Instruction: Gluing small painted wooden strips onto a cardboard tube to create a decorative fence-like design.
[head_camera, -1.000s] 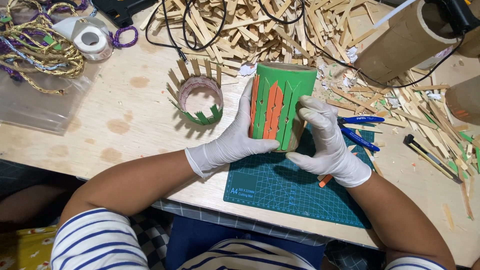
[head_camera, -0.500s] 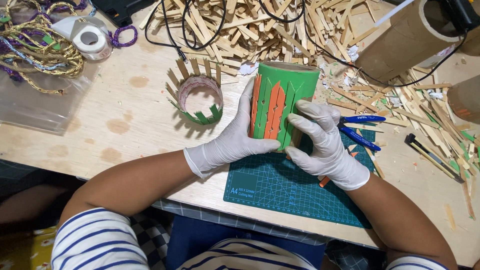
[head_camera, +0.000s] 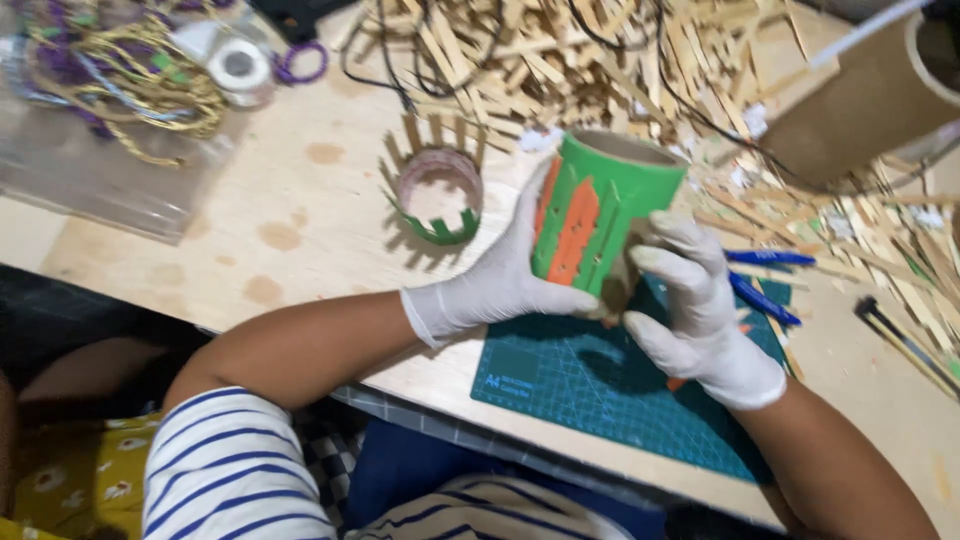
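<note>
Nearest the camera, striped blue-and-white sleeves lead to two bare forearms that reach over the edge of the pale wooden desk (head_camera: 300, 215); a dark green gridded cutting mat (head_camera: 590, 385) lies on the desk under the hands; the left hand (head_camera: 495, 285), in a white glove, wraps the near side of the green cardboard tube with flat orange and green sticks glued along it (head_camera: 595, 225), its fingers closed round the wall and the thumb lying along the left edge; the right hand (head_camera: 695, 310), also gloved, meets the tube's lower right part, its fingers curled and pressed against the base; the tube is held tilted above the mat, its open mouth pointing up and away; just right of the hands lie blue-handled pliers (head_camera: 760, 275); left of the tube stands a short ring of sticks with a green zigzag band (head_camera: 437, 195); beyond it spreads a heap of plain wooden sticks (head_camera: 560, 60); at far left sits a tangle of gold and purple cord (head_camera: 110, 75) beside a white tape roll (head_camera: 240, 65); at far right lies a large brown cardboard tube (head_camera: 860, 100).
</note>
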